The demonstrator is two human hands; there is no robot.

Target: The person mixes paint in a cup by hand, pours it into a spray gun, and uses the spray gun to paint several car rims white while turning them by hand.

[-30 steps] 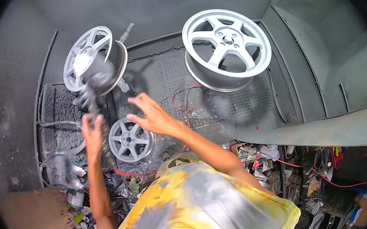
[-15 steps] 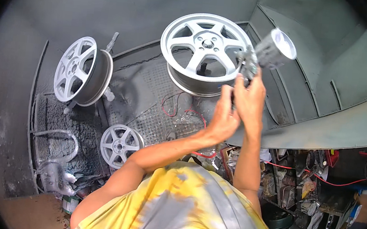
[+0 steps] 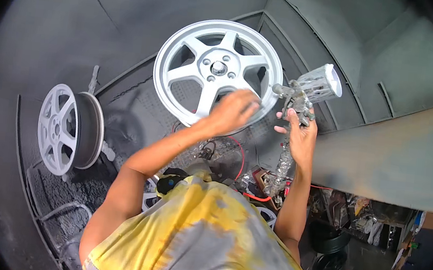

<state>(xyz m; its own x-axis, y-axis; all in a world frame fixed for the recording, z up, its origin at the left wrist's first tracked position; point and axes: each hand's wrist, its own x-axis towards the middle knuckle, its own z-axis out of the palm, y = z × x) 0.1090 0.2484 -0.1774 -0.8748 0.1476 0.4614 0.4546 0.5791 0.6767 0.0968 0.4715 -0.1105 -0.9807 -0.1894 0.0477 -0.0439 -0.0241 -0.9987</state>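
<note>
My right hand (image 3: 302,139) is wrapped round the handle of a paint-crusted spray gun (image 3: 295,97). On the gun sits a whitish paint cup (image 3: 316,85), tilted to the upper right. A crinkly, silvery-wrapped hose (image 3: 282,168) hangs down from the grip. The nozzle points left, toward a white six-spoke wheel (image 3: 212,88) lying nearly face-up in front of me. My left hand (image 3: 233,111) passes over the lower right of that wheel, with fingers bent and smeared by motion. Whether it touches the rim I cannot tell.
A second white wheel (image 3: 59,129) stands on edge at the left, held by a coated stand (image 3: 94,80). Grey walls (image 3: 151,1) enclose the area. A red hose (image 3: 240,156) runs over the floor by my feet. Cluttered shelves (image 3: 371,220) stand at the lower right.
My left hand has come off the spray gun and moved left over the wheel. My right hand with the gun is lower. The view has shifted, hiding most of the small wheel.
</note>
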